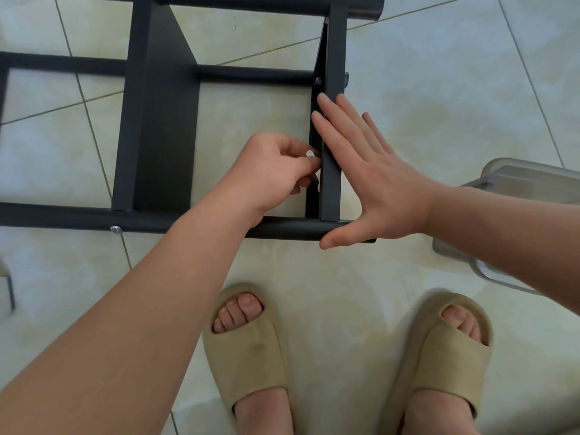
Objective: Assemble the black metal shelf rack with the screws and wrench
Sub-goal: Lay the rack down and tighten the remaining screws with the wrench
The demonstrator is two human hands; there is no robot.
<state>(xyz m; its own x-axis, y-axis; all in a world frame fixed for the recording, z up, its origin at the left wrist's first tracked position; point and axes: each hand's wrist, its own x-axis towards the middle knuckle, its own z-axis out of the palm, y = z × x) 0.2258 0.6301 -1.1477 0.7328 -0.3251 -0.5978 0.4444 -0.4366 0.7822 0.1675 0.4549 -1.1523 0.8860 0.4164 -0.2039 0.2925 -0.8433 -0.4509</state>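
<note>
The black metal shelf rack lies on the tiled floor, with round tubes and flat upright bars. My right hand presses flat with straight fingers against the right upright bar, thumb on the near tube. My left hand has curled fingers pinching something small at the inner side of that bar; what it pinches is hidden. A screw head sits in the bar above my fingers, and a silver screw shows in the near tube at left. No wrench is visible.
A clear plastic container stands on the floor at right, partly behind my right forearm. My feet in beige slippers are just below the rack. A grey object shows at the left edge.
</note>
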